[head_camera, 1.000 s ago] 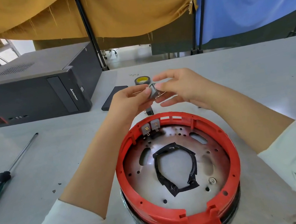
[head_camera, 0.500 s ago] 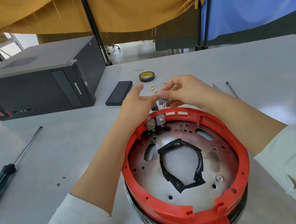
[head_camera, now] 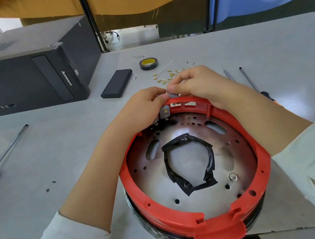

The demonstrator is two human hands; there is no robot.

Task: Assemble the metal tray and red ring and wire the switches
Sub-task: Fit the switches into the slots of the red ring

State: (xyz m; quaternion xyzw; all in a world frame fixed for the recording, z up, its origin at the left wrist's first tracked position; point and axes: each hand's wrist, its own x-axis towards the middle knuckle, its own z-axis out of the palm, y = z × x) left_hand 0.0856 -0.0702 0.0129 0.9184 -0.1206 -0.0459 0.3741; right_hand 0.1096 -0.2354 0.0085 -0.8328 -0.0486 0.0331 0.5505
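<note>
A red ring [head_camera: 256, 146] sits on a round metal tray [head_camera: 194, 134] near the table's front edge. Black tape [head_camera: 191, 167] lines the tray's middle opening. A small grey switch [head_camera: 173, 95] is at the ring's far rim, pinched between the fingertips of my left hand [head_camera: 144, 105] and my right hand [head_camera: 198, 86]. Two grey switches [head_camera: 164, 113] with metal tabs sit in slots on the ring's inner wall just below my fingers. Small brass terminals and white wires [head_camera: 168, 73] lie scattered beyond my hands.
A black computer case [head_camera: 26, 76] stands at the back left. A black flat device [head_camera: 117, 83] and a tape roll [head_camera: 148, 64] lie behind the ring. One screwdriver [head_camera: 1, 156] lies at the left; two thin tools [head_camera: 247, 79] lie at the right.
Both hands have come down from above the table to the ring's far rim, bringing the small grey switch onto the rim beside the two fitted switches.
</note>
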